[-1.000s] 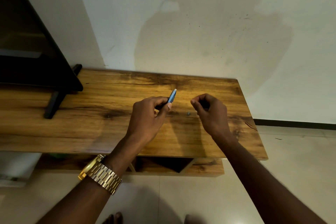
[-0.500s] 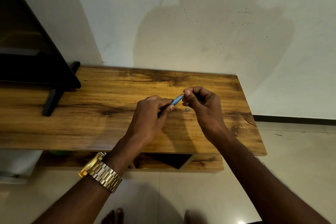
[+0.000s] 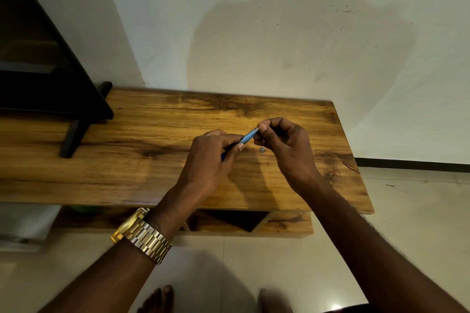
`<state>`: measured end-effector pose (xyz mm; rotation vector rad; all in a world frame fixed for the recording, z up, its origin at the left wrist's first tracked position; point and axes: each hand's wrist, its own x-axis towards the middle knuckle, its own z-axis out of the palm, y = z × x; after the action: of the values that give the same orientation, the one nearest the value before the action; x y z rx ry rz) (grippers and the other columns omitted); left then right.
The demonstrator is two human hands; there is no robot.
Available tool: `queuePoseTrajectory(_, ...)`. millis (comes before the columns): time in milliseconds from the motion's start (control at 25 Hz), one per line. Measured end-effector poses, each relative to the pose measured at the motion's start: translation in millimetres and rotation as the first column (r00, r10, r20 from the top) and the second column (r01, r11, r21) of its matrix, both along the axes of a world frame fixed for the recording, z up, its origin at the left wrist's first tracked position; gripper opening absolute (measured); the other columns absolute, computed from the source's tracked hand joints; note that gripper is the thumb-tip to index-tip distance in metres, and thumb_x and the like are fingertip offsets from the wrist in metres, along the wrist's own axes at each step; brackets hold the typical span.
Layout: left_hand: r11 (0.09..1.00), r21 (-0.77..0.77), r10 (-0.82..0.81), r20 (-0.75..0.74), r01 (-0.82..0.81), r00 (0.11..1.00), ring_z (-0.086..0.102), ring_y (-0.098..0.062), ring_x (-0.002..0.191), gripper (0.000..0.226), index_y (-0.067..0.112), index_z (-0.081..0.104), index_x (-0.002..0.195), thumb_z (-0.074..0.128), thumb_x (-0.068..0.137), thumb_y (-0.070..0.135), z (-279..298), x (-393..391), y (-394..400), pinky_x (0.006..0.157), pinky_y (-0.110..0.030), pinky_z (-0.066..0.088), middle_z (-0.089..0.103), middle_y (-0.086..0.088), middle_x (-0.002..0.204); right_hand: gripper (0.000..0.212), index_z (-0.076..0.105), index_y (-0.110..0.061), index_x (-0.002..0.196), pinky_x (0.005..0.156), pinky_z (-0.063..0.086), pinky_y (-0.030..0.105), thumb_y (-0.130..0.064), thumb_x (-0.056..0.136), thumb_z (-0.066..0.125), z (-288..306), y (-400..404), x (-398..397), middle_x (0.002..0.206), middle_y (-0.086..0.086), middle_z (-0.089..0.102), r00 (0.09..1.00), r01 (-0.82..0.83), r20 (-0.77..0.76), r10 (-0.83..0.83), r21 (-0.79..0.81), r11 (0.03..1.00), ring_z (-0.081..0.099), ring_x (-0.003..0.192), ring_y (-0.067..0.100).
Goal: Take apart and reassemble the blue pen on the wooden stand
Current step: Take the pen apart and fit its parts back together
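Observation:
The blue pen (image 3: 248, 137) is held just above the wooden stand (image 3: 152, 150), tilted up to the right. My left hand (image 3: 211, 157) grips its lower barrel, so most of the pen is hidden in the fist. My right hand (image 3: 284, 145) pinches the pen's upper tip between thumb and forefinger. A tiny bluish pen part (image 3: 262, 150) lies on the stand just below my right fingers.
A black television (image 3: 45, 63) on a dark foot (image 3: 73, 137) stands on the stand's left part. The white wall runs behind. Tiled floor (image 3: 407, 211) lies to the right and below, with my bare feet at the bottom edge.
My right hand came left from a gap beside the pen and closed on its tip. The left hand tilted the pen lower toward the right.

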<state>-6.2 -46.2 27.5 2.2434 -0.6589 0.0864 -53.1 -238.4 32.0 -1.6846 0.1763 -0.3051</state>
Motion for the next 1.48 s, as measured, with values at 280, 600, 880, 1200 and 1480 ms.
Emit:
queuePoseTrajectory(280,0.999,0.044,-0.009,0.033,0.008,0.999,0.066,-0.015,0.097,0.031,0.029,0.076,0.132,0.068,0.102,0.025,-1.4,2.3,2.4,0.083,-0.042,0.06,0.075,0.002,0.103,0.011,0.077,-0.011,0.109,0.087,0.067,0.037,-0.018,0.102,0.073,-0.9,-16.5,-1.6,0.093,0.002,0.082,0.998,-0.05,-0.053,0.035,-0.296,0.954,0.081,0.089,0.015)
queuePoseTrajectory(600,0.999,-0.003,-0.037,0.0,0.037,0.999,0.065,-0.011,0.091,0.03,0.029,0.078,0.129,0.072,0.1,0.024,-0.9,-0.2,1.4,0.079,-0.041,0.06,0.071,0.007,0.096,0.015,0.078,-0.001,0.109,0.091,0.066,0.046,-0.013,0.1,0.074,-3.3,-24.1,-1.7,0.095,0.012,0.081,0.992,-0.103,-0.078,0.101,-0.029,0.994,0.08,0.094,0.028)
queuePoseTrajectory(880,0.999,0.028,-0.034,0.022,0.034,0.999,0.064,-0.012,0.091,0.03,0.028,0.078,0.129,0.071,0.1,0.026,-0.4,-1.3,-0.2,0.078,-0.041,0.059,0.069,0.007,0.096,0.015,0.08,-0.005,0.095,0.086,0.064,0.035,-0.018,0.087,0.081,-0.9,-24.8,-0.9,0.09,0.011,0.079,0.976,-0.145,-0.118,0.183,0.276,0.95,0.076,0.088,0.023)
queuePoseTrajectory(1200,0.997,0.034,-0.065,0.019,0.064,0.998,0.064,-0.011,0.092,0.03,0.028,0.078,0.129,0.072,0.1,0.023,-1.3,-1.3,1.4,0.077,-0.037,0.058,0.07,0.007,0.098,0.022,0.081,-0.001,0.101,0.082,0.065,0.029,-0.015,0.084,0.083,0.8,-26.3,-2.9,0.092,0.012,0.079,0.959,-0.145,-0.175,0.222,0.367,0.919,0.075,0.086,0.02)
queuePoseTrajectory(1480,0.999,-0.046,-0.011,-0.069,0.008,0.998,0.065,-0.002,0.09,0.03,0.028,0.078,0.129,0.073,0.1,0.025,1.9,-0.7,-1.4,0.074,-0.008,0.042,0.073,0.011,0.1,0.018,0.079,0.002,0.113,0.082,0.065,0.031,-0.008,0.1,0.07,4.7,-27.1,-2.2,0.108,0.016,0.081,0.977,-0.132,-0.107,0.187,0.391,0.911,0.077,0.088,0.02)
